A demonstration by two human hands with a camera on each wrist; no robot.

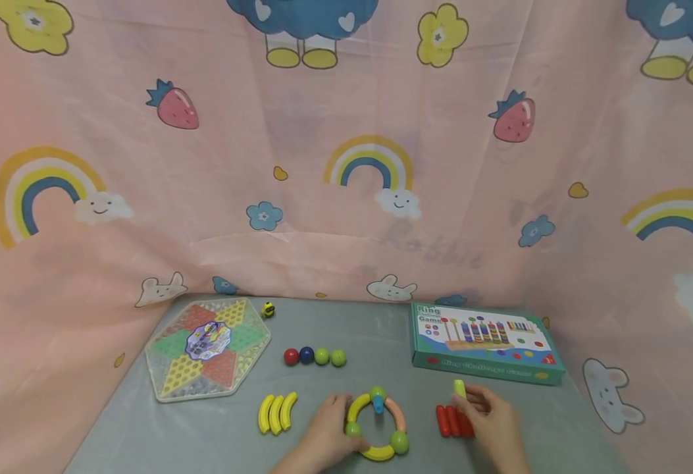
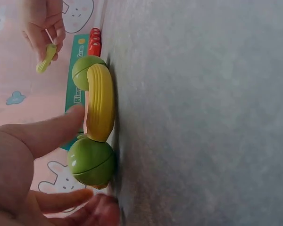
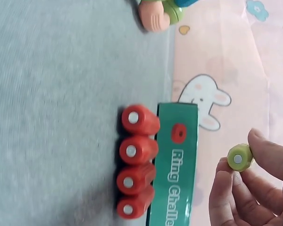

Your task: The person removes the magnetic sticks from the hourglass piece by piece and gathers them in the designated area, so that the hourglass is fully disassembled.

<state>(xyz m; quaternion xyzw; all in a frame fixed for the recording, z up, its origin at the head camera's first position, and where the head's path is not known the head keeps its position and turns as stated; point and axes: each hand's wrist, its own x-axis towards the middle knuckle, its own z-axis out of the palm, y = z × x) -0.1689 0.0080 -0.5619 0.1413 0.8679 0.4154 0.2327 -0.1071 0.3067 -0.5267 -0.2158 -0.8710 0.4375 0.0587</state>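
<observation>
A ring of curved magnetic sticks and green balls (image 1: pixel 400 442) lies on the table, with two yellow sticks (image 2: pixel 101 101) and a pink one (image 1: pixel 395 413). At its top ball stands a short blue stick (image 1: pixel 378 404). My left hand (image 1: pixel 335 428) holds the ring's left side, thumb by the front yellow stick and fingers round by the left green ball (image 2: pixel 92 161). Between thumb and fingers, my right hand (image 1: pixel 491 421) pinches a short yellow-green magnetic stick (image 3: pixel 239 157), raised above several red sticks (image 3: pixel 140 150) lying side by side. A metal disc shows on its end.
Three curved yellow sticks (image 1: pixel 275 415) lie left of the ring. Behind stands a row of red, blue and green balls (image 1: pixel 321 356). A hexagonal checkers board (image 1: pixel 171 397), a small bee-like toy (image 1: pixel 268 309) and a green Ring Challenge Game box (image 1: pixel 488 367) sit farther back, before a pink curtain (image 1: pixel 322 263).
</observation>
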